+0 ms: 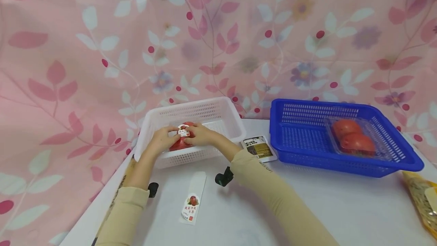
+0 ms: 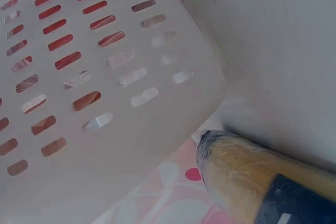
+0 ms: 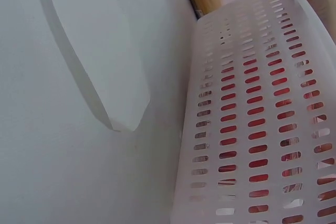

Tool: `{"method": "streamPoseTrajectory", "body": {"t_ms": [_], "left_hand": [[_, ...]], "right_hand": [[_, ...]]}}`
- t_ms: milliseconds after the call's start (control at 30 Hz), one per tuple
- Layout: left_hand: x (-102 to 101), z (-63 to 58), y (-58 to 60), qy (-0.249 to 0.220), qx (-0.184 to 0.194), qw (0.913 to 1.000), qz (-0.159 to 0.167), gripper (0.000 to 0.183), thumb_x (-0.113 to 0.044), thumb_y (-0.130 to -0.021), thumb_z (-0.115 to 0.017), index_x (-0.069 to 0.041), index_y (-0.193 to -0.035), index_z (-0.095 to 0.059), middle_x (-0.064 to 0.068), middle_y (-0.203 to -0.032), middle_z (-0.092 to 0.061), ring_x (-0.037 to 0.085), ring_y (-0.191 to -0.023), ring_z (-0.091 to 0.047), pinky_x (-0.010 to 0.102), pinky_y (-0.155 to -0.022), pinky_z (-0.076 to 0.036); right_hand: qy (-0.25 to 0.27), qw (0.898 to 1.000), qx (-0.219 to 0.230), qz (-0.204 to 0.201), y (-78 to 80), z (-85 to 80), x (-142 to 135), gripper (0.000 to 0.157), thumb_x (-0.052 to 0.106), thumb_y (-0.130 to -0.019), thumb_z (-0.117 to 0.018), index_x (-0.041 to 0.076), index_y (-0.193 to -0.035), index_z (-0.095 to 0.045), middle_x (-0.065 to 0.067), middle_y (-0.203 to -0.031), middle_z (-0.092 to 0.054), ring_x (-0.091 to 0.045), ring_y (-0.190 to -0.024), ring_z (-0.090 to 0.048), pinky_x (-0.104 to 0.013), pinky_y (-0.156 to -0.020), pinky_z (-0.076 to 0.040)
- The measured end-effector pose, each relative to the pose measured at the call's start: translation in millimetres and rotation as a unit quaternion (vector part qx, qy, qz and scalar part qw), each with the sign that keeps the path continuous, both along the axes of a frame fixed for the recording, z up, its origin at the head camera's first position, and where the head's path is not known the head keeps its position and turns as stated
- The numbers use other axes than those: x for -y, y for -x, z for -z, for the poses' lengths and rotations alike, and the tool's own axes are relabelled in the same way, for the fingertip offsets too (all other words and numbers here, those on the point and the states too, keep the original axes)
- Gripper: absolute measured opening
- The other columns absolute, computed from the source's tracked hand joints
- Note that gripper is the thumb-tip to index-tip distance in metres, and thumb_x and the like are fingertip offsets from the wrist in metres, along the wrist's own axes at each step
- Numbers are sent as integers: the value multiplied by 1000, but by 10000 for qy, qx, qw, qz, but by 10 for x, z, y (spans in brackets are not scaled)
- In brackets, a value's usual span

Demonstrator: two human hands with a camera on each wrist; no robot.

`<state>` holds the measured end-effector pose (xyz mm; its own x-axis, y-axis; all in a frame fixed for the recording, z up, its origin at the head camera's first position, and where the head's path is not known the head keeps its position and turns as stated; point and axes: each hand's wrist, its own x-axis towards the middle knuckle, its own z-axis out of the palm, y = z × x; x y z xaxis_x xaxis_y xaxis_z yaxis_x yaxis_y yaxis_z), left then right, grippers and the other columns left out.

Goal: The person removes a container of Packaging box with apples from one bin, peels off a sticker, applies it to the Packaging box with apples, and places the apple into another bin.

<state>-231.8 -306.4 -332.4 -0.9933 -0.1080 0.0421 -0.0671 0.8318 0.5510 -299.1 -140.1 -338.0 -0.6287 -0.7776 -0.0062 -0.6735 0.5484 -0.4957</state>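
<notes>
- Head view: left hand [image 1: 163, 139] and right hand [image 1: 202, 135] meet at a fruit label [image 1: 183, 133]; whether fingers pinch or press, I cannot tell.
- Beneath: red fruit [image 1: 178, 146], inside the white slotted basket [image 1: 239, 132].
- Six o'clock: label strip [image 1: 193, 199].
- Three o'clock: blue basket [image 1: 307, 162].

Pink floral backdrop [image 1: 218, 48] behind a blue basket [image 1: 321, 164], yellow packet [image 1: 420, 198] far right.

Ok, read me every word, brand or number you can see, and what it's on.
"健康": strip, red print; its other characters are too blurred to quote.
Label on the red pack in the white basket: too small.
Packet: too small.
Right sleeve: tiny print, unreadable.
Roll: marks, unreadable.
Yellow bag: none legible.
</notes>
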Motion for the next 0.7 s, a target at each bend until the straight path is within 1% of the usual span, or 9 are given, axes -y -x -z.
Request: {"method": "streamPoseTrajectory", "body": {"t_ms": [67, 133, 267, 400, 567, 700], "left_hand": [[5, 11, -23, 12, 57, 10000, -10, 43, -24, -90, -53, -1, -127, -52, 23, -131, -46, 39, -121, -39, 55, -97, -32], [8, 17, -39, 47, 79, 10000, -24, 44, -24, -90, -53, -2, -128, -51, 23, -130, -46, 39, -120, -40, 54, -96, -33], [4, 8, -57, 57, 168, 9998, -73, 46, -25, -91, -53, -3, -131, -48, 24, -132, -45, 40, -122, -38, 55, -96, -33], [-16, -10, -55, 62, 281, 9995, -155, 48, -27, -91, -52, -4, -133, -47, 23, -134, -43, 40, -124, -36, 56, -96, -32], [-43, -33, -53, 215, 327, 9989, -258, 47, -27, -92, -50, -5, -133, -47, 23, -135, -42, 40, -123, -36, 57, -96, -32], [-38, -33, -67, 329, 360, 9982, -361, 46, -28, -91, -50, -7, -131, -50, 22, -133, -44, 40, -122, -39, 58, -95, -33]], "right_hand": [[-16, 9999, 137, 18, -13, 8, 2, 60, 38, -89, -55, 14, -141, -36, -14, -146, -27, -28, -131, -29, -49, -99, -34], [-29, 9998, 179, 9, -15, 9, 0, 61, 37, -88, -57, 15, -141, -36, -13, -147, -25, -28, -132, -28, -49, -98, -34], [-43, 9997, 234, -9, -2, -2, -9, 63, 35, -86, -61, 17, -141, -37, -10, -148, -24, -27, -133, -26, -50, -98, -34], [-22, 9995, 305, -9, 19, -13, -23, 63, 34, -86, -62, 18, -141, -37, -9, -149, -23, -27, -133, -26, -50, -99, -33], [-149, 9997, 186, -80, 52, -12, -32, 63, 36, -87, -60, 18, -142, -35, -10, -149, -23, -27, -134, -25, -50, -100, -31], [-375, 9989, -210, -210, 79, 8, -45, 59, 37, -89, -56, 18, -142, -36, -8, -148, -25, -25, -133, -27, -50, -104, -25]]}}
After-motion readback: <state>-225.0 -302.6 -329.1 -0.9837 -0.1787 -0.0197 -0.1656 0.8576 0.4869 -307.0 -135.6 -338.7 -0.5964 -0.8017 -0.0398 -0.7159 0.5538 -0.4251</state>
